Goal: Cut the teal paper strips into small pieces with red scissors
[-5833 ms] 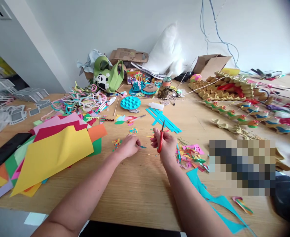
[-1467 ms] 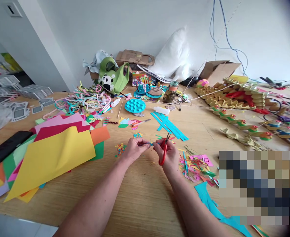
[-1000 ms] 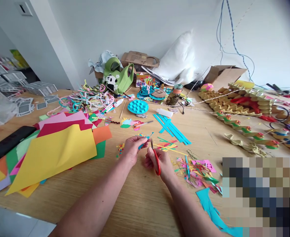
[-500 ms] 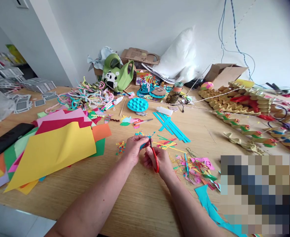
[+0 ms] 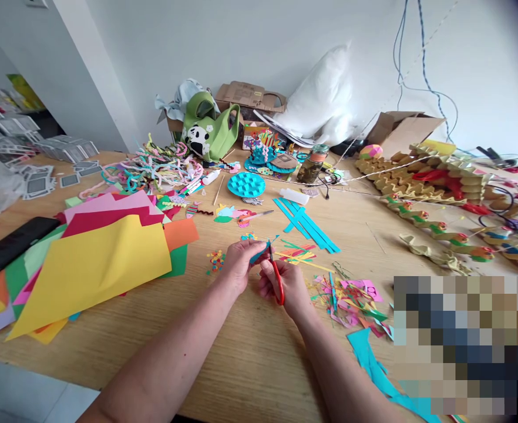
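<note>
In the head view, my left hand (image 5: 240,262) pinches a small piece of blue paper (image 5: 260,254) over the middle of the table. My right hand (image 5: 288,286) is closed around red-handled scissors (image 5: 279,283), whose blades meet the paper beside my left fingertips. Small round paper dots (image 5: 216,260) in yellow, orange and blue lie just left of my left hand. Thin coloured paper strips (image 5: 300,254) spread out beyond my right hand. Long blue paper strips (image 5: 306,225) lie further back. My fingers partly hide the blue piece.
Stacked coloured paper sheets (image 5: 96,270) cover the left side, near a black phone-like object (image 5: 14,247). Paper scraps (image 5: 351,299) and a blue offcut (image 5: 369,355) lie at right. A blue bumpy disc (image 5: 246,185), glass jar (image 5: 312,164) and egg-carton pieces (image 5: 430,170) stand further back.
My hands stay nearly in place, with the scissors still at the blue paper. A little more of the blue piece shows beside my left fingers. The view has shifted slightly.
</note>
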Demonstrator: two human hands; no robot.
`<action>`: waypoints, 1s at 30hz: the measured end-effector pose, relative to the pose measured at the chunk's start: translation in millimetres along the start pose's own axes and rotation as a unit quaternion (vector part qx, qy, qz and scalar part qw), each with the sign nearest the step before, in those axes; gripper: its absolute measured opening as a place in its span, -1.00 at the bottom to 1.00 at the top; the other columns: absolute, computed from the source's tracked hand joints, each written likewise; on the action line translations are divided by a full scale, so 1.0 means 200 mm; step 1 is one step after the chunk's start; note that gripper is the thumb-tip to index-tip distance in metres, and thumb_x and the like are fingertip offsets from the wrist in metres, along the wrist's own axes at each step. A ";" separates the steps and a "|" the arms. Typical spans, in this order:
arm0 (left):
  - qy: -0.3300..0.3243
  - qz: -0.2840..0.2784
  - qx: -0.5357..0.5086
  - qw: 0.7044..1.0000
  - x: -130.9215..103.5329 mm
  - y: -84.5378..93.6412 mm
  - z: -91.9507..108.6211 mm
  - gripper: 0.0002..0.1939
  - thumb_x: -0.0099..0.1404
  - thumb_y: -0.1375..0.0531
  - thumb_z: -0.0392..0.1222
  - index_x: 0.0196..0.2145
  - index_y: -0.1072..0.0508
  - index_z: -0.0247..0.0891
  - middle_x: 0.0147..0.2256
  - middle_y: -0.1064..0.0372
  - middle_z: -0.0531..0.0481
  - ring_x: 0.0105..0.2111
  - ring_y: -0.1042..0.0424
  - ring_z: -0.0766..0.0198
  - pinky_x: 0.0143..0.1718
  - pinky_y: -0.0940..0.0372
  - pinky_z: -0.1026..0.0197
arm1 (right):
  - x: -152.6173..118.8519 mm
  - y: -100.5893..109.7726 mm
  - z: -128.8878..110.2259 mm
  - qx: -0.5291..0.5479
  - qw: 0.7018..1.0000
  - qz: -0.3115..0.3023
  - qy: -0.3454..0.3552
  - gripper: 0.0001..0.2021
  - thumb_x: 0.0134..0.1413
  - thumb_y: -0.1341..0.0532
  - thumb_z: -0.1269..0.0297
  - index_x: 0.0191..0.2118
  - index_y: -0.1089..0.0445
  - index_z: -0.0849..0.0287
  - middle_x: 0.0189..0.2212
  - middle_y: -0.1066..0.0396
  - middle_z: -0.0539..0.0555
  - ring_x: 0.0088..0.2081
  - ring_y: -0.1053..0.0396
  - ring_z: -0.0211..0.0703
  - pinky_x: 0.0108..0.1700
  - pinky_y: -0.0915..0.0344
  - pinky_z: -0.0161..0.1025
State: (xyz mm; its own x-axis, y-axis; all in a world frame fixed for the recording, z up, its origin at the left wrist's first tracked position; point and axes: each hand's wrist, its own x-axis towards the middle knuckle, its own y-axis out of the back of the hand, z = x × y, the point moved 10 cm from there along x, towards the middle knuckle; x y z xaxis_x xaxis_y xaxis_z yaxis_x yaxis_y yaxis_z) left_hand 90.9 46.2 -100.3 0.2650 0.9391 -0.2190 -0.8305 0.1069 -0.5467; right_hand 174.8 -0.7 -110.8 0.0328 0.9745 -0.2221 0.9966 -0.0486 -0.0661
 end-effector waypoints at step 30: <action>-0.028 0.027 0.037 0.999 0.01 0.03 0.01 -0.87 -0.11 -0.32 -0.24 -0.56 -0.49 -0.34 -0.52 -0.47 -0.07 -0.53 -0.35 0.34 -0.42 -0.22 0.27 | 0.00 0.00 0.01 -0.026 1.000 -0.009 -0.004 -0.51 -0.13 -0.26 -0.19 -0.56 -0.29 0.23 -0.70 -0.38 0.02 -0.72 -0.33 -0.28 -0.69 -0.24 -0.41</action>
State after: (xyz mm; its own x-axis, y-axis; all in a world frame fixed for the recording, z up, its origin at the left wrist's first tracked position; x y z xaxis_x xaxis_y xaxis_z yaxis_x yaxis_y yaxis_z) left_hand 84.8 49.6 -101.7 0.1923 0.9609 -0.1992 -0.8774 0.0774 -0.4735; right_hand 175.0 -1.3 -112.7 0.0143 0.9732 -0.2294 0.9996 -0.0192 -0.0192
